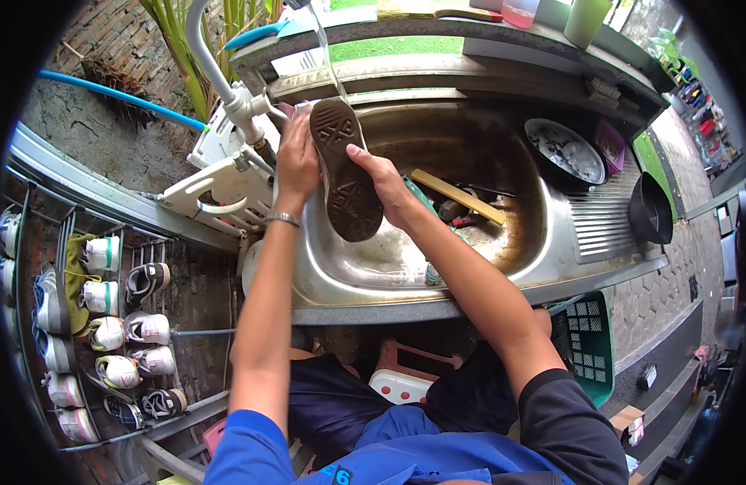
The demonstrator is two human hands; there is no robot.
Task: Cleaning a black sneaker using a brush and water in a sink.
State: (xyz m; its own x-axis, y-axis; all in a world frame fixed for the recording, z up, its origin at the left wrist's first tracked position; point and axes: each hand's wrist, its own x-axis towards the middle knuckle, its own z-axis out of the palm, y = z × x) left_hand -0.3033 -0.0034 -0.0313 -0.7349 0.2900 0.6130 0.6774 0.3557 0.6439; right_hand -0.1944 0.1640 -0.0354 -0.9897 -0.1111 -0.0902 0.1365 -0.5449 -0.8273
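Note:
A shoe [348, 182] is held up over the left part of a stainless steel sink [403, 279], its dark brown patterned sole facing me. My right hand [385, 182] grips its right side, the thumb lying across the sole. Against the shoe's left edge is my left hand [299, 157], fingers pointing up; something pinkish shows by its fingertips, and what they hold is hidden. A stream of water [327, 57] falls from above onto the toe end. Beside the right wrist, a yellow bar-shaped piece [457, 197] lies in the basin among several other items.
A grey pipe with a tap [242, 115] rises close by the left hand. On the drainboard [606, 218] are a round dark basin with suds [566, 154] and a black bowl [651, 209]. A brush [603, 91] sits on the back ledge. Several shoes fill a rack [118, 291] at left.

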